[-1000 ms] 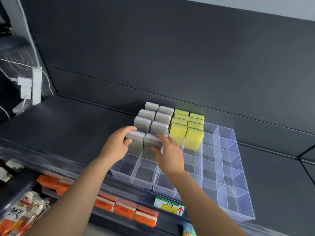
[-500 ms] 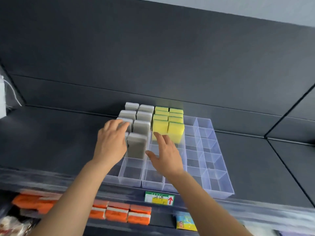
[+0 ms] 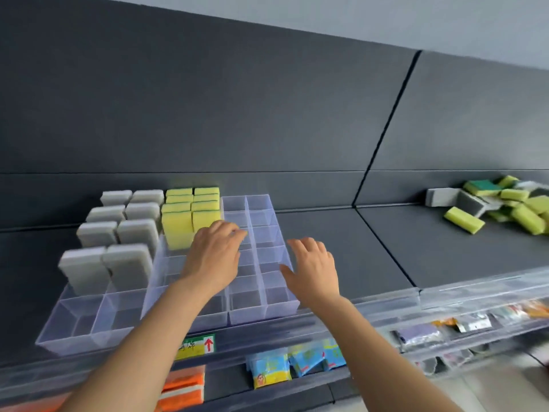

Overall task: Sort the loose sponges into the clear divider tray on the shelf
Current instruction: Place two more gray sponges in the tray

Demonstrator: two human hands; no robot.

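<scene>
On the shelf [image 3: 386,251], far right, against the back panel [image 3: 237,114]: loose sponges [image 3: 505,203], one heap, yellow-green and grey mixed, lying at all angles. Well apart from both hands and to the right of them; neither hand touches the heap.

Tray [image 3: 263,310]: clear plastic, divided into cells, left of centre on the same shelf, front wall near the shelf lip.
- Grey sponges [image 3: 118,233]: eight, upright on edge, two columns of four, in the left cells.
- Yellow sponges [image 3: 190,215]: upright, two columns, in the back cells just right of the grey.
- Other cells show only the dark shelf through their walls.

Left hand [image 3: 214,257]: palm down over the middle of the tray, fingers loosely curled, holding nothing, fingertips just beside the front yellow sponges.

Right hand [image 3: 312,269]: palm down at the tray's right edge, fingers spread and relaxed, holding nothing. It is the nearer of the two to the heap.

Below the shelf lip:
- Label [image 3: 196,344]: yellow and green, red arrow.
- Blue packets [image 3: 294,361].
- Orange packs [image 3: 184,385].
</scene>
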